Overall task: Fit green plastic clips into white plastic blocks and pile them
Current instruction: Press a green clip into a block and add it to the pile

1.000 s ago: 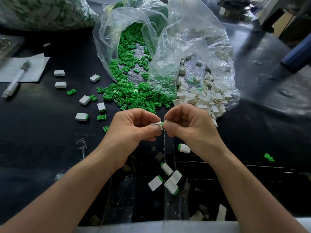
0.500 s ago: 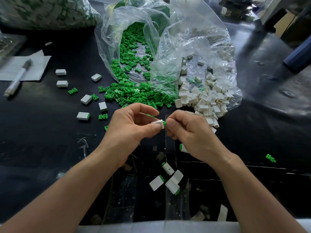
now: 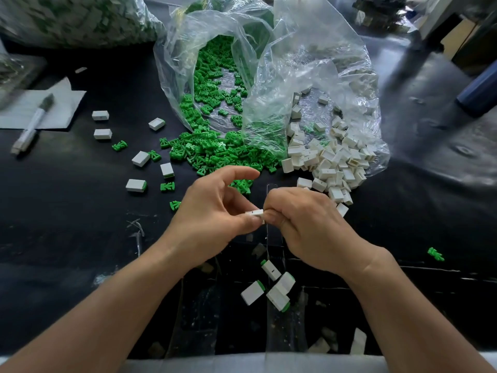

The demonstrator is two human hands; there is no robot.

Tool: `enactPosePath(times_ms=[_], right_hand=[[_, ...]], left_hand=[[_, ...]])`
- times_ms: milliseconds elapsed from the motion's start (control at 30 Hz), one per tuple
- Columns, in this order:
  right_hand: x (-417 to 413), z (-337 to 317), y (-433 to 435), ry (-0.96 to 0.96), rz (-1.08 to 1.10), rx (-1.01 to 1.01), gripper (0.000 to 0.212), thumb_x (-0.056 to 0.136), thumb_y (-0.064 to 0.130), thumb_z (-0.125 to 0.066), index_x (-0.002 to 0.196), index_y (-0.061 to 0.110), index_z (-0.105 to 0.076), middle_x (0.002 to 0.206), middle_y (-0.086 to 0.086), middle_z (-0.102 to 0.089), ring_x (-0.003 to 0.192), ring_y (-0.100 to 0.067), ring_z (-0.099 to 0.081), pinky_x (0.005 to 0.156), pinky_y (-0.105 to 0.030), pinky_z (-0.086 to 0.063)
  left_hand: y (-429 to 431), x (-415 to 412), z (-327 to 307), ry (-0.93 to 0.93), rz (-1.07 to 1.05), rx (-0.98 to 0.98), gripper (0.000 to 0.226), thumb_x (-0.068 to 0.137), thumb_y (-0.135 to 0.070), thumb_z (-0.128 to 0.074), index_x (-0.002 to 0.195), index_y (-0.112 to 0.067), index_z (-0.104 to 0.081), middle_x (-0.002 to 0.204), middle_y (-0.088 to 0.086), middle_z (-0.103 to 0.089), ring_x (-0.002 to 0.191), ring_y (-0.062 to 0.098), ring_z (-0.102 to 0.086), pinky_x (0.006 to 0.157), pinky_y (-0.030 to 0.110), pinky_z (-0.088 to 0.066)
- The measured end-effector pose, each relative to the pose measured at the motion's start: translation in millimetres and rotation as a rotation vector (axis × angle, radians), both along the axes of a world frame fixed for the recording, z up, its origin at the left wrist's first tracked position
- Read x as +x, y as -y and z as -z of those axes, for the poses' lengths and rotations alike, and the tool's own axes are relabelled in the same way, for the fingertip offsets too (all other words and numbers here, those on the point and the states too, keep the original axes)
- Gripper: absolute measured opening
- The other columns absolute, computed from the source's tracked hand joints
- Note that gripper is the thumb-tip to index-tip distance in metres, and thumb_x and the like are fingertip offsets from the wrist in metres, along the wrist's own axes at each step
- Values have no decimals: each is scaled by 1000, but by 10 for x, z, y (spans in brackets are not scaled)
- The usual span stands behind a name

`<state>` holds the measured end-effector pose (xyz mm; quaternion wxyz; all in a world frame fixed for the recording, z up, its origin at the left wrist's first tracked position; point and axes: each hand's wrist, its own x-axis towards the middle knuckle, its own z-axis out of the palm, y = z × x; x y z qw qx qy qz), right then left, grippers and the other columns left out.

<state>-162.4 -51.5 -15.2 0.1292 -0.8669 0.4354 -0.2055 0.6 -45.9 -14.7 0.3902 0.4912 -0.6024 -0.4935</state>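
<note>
My left hand (image 3: 212, 211) pinches a small white plastic block (image 3: 254, 213) between thumb and fingers at the middle of the dark table. My right hand (image 3: 306, 227) is curled against the block's right end; no green clip shows there now. Loose green clips (image 3: 215, 154) spill from a clear bag (image 3: 212, 63) just beyond my hands. White blocks (image 3: 328, 162) spill from a second clear bag (image 3: 317, 65) to the right. Several fitted blocks with green ends (image 3: 277, 289) lie below my hands.
Stray white blocks (image 3: 102, 133) and green clips (image 3: 119, 146) lie scattered at the left. A marker pen (image 3: 32, 125) rests on white paper (image 3: 61, 103) at far left. One green clip (image 3: 435, 253) lies alone at right. A large filled bag (image 3: 75, 20) sits at back left.
The green clip tip seen at the block's right end earlier is no longer visible. Both hands have stayed together at the table's middle, and my left index finger has lifted straighter.
</note>
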Motion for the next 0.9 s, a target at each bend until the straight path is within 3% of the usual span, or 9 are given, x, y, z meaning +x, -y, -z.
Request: enactPosePath(times_ms=[67,167,333,467,567,733,900], right_hand=[[-7,5,12,106,22,87,19,86,21,-48,71,11,-54,61,9,-43,56,-13,-41,53,-30,-33],[-31,-9,32,415,85,312,23,87,33,-55,67,23,-53,57,4,-51,53,-13,-45,51,-29,-37],[-32,-14,46,767,170,828,54,77,62,-34,73,18,-66,65,1,-66,57,-9,-57,51,-18,-41],[106,-2,4,933,49,1204,56,77,60,-34,71,13,-64,68,-6,-65,56,-12,-57,49,-18,-40],[144,-2,-13,998,77,1275,51,76,57,-35,71,12,-59,61,-3,-60,52,-11,-53,50,-20,-39],[188,10,-47,1039,141,1233,44,78,53,-36,74,12,-55,55,2,-49,51,-8,-42,47,-18,-33],[188,-6,-38,1064,97,1284,55,77,57,-32,88,9,-55,58,2,-49,51,-7,-43,49,-20,-33]], left_hand=[[10,-6,-7,-56,-20,28,50,68,3,-76,100,-32,-58,67,-2,-71,62,10,-66,61,19,-54],[32,-19,-25,-232,-50,95,44,62,-2,-76,97,-23,-61,64,-1,-70,60,9,-65,58,18,-52],[22,-61,-41,-388,-17,125,46,54,-10,-71,98,-15,-59,63,-1,-69,60,9,-65,59,17,-51],[20,-50,-34,-434,-17,135,46,54,-10,-71,98,-15,-60,64,2,-68,58,17,-60,53,25,-52],[19,-51,-26,-455,-20,136,46,54,-9,-71,98,-14,-60,64,3,-68,51,16,-60,48,24,-50],[7,-73,5,-437,-24,115,45,59,-8,-71,102,-11,-58,67,6,-69,51,21,-62,52,29,-53],[10,-77,-8,-483,-23,129,48,59,-8,-70,104,-10,-57,66,5,-69,48,18,-60,48,28,-51]])
